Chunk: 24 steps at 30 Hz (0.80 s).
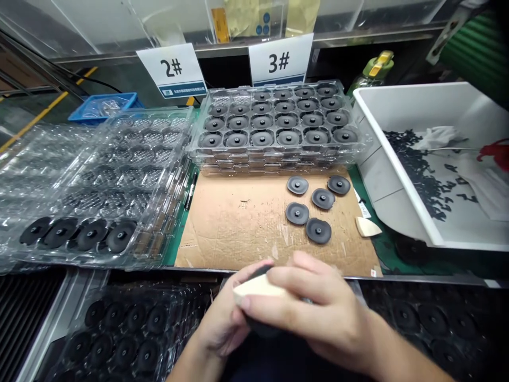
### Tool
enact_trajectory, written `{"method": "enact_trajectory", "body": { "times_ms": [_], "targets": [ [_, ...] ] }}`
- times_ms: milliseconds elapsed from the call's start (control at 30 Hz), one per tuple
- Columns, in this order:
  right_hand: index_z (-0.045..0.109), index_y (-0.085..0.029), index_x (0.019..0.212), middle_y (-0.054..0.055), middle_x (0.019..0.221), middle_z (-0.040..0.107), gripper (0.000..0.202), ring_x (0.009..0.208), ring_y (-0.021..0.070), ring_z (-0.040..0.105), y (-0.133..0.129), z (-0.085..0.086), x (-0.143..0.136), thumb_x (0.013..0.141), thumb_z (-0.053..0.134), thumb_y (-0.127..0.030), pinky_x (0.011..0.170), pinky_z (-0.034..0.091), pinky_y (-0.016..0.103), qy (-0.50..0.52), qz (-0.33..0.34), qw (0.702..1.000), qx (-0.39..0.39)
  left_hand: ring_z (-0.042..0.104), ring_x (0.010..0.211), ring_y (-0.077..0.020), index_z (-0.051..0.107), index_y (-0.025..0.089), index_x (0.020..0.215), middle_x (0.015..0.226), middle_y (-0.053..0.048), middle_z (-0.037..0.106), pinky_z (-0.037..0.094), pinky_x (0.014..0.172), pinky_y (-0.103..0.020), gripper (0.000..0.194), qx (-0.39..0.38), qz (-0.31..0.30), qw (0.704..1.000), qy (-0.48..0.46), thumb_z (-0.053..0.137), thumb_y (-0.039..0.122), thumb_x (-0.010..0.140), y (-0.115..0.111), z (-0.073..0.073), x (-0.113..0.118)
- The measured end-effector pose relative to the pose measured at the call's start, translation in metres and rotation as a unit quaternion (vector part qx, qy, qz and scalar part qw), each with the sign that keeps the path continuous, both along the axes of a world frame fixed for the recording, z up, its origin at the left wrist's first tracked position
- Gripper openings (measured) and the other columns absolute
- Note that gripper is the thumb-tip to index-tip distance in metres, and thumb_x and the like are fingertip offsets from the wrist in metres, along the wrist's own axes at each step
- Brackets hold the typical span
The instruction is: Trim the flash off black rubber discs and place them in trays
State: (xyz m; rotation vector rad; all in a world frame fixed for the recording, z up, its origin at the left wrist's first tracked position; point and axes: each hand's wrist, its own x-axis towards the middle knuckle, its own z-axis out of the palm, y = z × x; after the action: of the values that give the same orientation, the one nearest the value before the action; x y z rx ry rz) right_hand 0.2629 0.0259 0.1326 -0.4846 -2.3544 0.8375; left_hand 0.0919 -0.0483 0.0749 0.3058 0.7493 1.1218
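Observation:
My right hand [318,307] pinches a cream-coloured wedge-shaped pad [258,287] between thumb and fingers. The pad lies against a black part [260,324], which my left hand [226,313] holds from the left side, its fingers partly hidden behind it. Both hands are close together at the front edge of a cardboard sheet [222,228]. On the right of the sheet lie several loose black oval discs [318,231], each with a small hub in its middle. A second cream wedge [368,227] rests at the sheet's right edge.
Behind the cardboard stands a stack of clear trays [274,143] with black discs. Another tray stack [131,170] is at the left, a white bin [401,185] with small black pieces at the right. Below the edge are more filled trays [119,331]. A green-lidded bottle [374,71] stands behind.

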Motion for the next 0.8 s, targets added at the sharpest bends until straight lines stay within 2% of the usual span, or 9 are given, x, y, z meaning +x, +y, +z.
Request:
{"method": "enact_trajectory", "body": {
  "times_ms": [67,167,233,300,400,467,533,633,800],
  "targets": [
    [0.060,-0.023,0.113,0.004,0.078,0.061,0.035,0.068,0.0153,0.048,0.002,0.004,0.010,0.087,0.043,-0.008,0.060,0.039,0.028,-0.065,0.019,0.997,-0.025,0.060,0.104,-0.0251,0.065,0.024,0.106,0.108,-0.007,0.069,0.042,0.093,-0.033,0.067,-0.005,0.006,1.000,0.012,0.081,0.041,0.044,0.000,-0.001,-0.001],
    [0.062,-0.027,0.109,0.002,0.077,0.061,0.036,0.070,0.0147,0.052,0.005,-0.014,0.027,0.085,0.045,-0.007,0.061,0.040,0.027,-0.067,0.000,0.986,-0.150,0.062,0.099,-0.0215,0.065,0.027,0.105,0.108,-0.004,0.069,0.045,0.089,-0.028,0.065,-0.004,0.028,0.999,0.025,0.081,0.039,0.042,0.000,0.002,-0.002],
    [0.064,-0.029,0.105,0.001,0.086,0.064,0.028,0.077,0.0145,0.057,0.004,-0.040,0.029,0.086,0.050,-0.014,0.066,0.044,0.026,0.029,-0.072,0.962,-0.262,0.063,0.100,-0.0206,0.065,0.028,0.104,0.108,-0.003,0.070,0.045,0.089,-0.026,0.065,-0.005,0.046,0.998,0.041,0.082,0.037,0.042,0.001,0.006,-0.001],
    [0.063,-0.028,0.106,0.002,0.100,0.064,0.022,0.088,0.0169,0.059,0.004,-0.073,0.020,0.086,0.053,-0.023,0.073,0.047,0.027,0.120,-0.186,0.911,-0.349,0.063,0.100,-0.0211,0.066,0.029,0.103,0.107,-0.004,0.070,0.046,0.088,-0.024,0.066,-0.009,0.049,0.997,0.051,0.083,0.035,0.039,0.004,0.009,0.001],
    [0.058,-0.022,0.114,0.008,0.109,0.062,0.028,0.096,0.0211,0.059,0.006,-0.119,0.002,0.090,0.044,-0.028,0.081,0.048,0.034,0.134,-0.237,0.891,-0.363,0.064,0.098,-0.0259,0.067,0.029,0.101,0.107,-0.005,0.070,0.049,0.086,-0.030,0.067,-0.026,0.046,0.998,0.043,0.083,0.035,0.037,0.006,0.010,0.006],
    [0.061,-0.020,0.109,0.009,0.105,0.062,0.027,0.098,0.0227,0.058,0.009,-0.135,-0.003,0.087,0.048,-0.028,0.086,0.046,0.038,0.113,-0.245,0.899,-0.346,0.065,0.095,-0.0268,0.068,0.029,0.098,0.104,-0.004,0.071,0.050,0.085,-0.031,0.066,-0.039,0.055,0.997,0.046,0.083,0.036,0.035,0.007,0.008,0.010],
    [0.064,-0.020,0.107,0.009,0.108,0.059,0.026,0.103,0.0234,0.054,0.009,-0.134,0.001,0.084,0.052,-0.027,0.093,0.041,0.040,0.097,-0.263,0.905,-0.321,0.067,0.091,-0.0256,0.070,0.031,0.095,0.099,-0.002,0.073,0.051,0.084,-0.031,0.062,-0.048,0.054,0.996,0.047,0.082,0.038,0.034,0.009,0.003,0.012],
    [0.058,-0.023,0.117,0.008,0.117,0.052,0.032,0.109,0.0198,0.050,0.001,-0.108,0.019,0.088,0.046,-0.031,0.095,0.039,0.035,0.095,-0.276,0.912,-0.288,0.067,0.088,-0.0272,0.070,0.031,0.095,0.096,-0.001,0.074,0.049,0.088,-0.037,0.062,-0.065,0.022,0.997,0.039,0.079,0.046,0.035,0.014,-0.010,0.016],
    [0.028,-0.019,0.139,0.009,0.134,0.041,0.075,0.122,0.0226,0.038,-0.018,-0.060,0.054,0.076,0.062,-0.040,0.105,0.027,0.037,0.016,-0.156,0.970,-0.186,0.051,0.114,-0.0365,0.066,0.022,0.103,0.109,-0.008,0.068,0.038,0.099,-0.048,0.069,-0.134,-0.084,0.986,0.058,0.066,0.064,0.048,0.018,-0.026,0.044]
  ]
}}
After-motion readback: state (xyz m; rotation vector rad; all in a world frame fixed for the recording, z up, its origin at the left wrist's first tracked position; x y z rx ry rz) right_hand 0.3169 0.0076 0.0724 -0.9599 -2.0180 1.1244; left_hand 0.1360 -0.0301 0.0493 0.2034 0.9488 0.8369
